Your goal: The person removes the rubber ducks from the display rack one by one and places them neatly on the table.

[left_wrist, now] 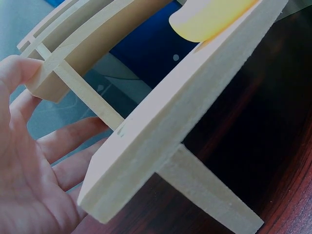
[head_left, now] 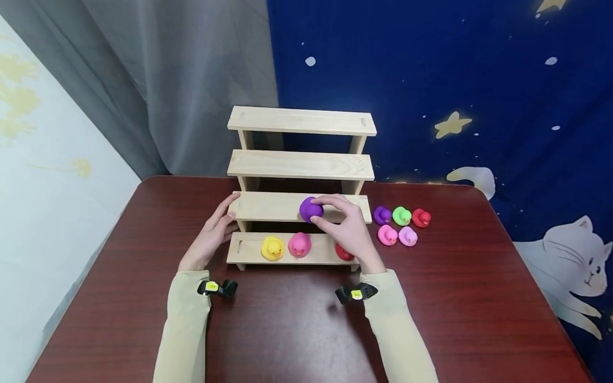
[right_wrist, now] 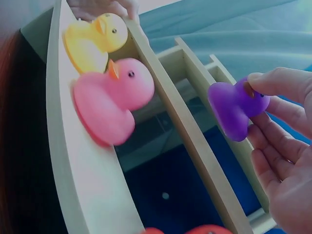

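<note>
A purple rubber duck (head_left: 310, 209) is pinched between the thumb and fingers of my right hand (head_left: 347, 226), over the second shelf from the bottom of a wooden step rack (head_left: 268, 206). My left hand (head_left: 208, 239) rests against the left end of that same shelf, its fingertips at the edge and its lower fingers (left_wrist: 73, 139) extended beside the side support. On the bottom shelf sit a yellow duck (head_left: 272, 248), a pink duck (head_left: 299, 244) and a red duck (head_left: 344, 252). My right hand partly covers the red one in the head view.
Right of the rack, several more ducks stand on the dark red table (head_left: 479, 298): a purple duck (head_left: 382, 215), a green duck (head_left: 402, 216), a red duck (head_left: 421, 217), a pink duck (head_left: 387, 235) and a lilac duck (head_left: 408, 236). Curtains (head_left: 210, 69) hang behind.
</note>
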Available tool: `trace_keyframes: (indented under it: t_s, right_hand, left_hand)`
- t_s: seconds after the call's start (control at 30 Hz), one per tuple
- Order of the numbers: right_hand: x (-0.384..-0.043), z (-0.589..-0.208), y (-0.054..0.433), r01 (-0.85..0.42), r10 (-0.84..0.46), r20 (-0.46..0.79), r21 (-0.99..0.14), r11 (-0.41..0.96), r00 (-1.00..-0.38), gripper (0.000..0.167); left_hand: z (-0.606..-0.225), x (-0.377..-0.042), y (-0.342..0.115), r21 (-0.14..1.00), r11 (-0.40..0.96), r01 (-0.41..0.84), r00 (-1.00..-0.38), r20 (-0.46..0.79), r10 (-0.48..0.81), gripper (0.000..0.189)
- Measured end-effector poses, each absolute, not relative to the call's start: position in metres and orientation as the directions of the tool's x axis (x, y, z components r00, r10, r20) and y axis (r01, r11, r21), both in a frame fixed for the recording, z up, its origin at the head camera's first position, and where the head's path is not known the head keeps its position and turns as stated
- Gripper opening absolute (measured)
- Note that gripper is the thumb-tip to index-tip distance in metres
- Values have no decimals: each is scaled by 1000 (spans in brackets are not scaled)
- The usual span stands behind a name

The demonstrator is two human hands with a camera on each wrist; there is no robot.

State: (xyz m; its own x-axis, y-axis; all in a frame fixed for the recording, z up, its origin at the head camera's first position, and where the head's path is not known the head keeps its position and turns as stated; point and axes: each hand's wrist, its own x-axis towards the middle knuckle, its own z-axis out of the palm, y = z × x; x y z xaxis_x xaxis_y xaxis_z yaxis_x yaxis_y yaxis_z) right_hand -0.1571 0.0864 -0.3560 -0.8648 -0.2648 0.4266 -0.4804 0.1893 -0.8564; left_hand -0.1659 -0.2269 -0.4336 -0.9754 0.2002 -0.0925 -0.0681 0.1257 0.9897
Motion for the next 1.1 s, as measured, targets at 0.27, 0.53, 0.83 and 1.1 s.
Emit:
trace_keyframes:
  t_s: [0.27,0.53,0.83,1.1]
  right_hand:
    - [-156,-354,109,-498,-217,455,-834,236,-864,28]
    - [-157,-355,133,-507,-173,477,-821,264,-862,31]
    - [-154,-358,156,-498,-143,479,-802,331,-866,32]
    - [-145,-360,184,-409,-55,425,-814,412,-903,32]
  left_hand:
    - [-434,-167,-224,992,107,-73,-973,-95,212,54]
    - [-433,-166,-226,990,123,-71,-974,-96,206,54]
    - [-434,-167,-225,990,124,-70,-974,-95,207,54]
    - [-435,-167,-225,990,130,-61,-975,-87,204,54]
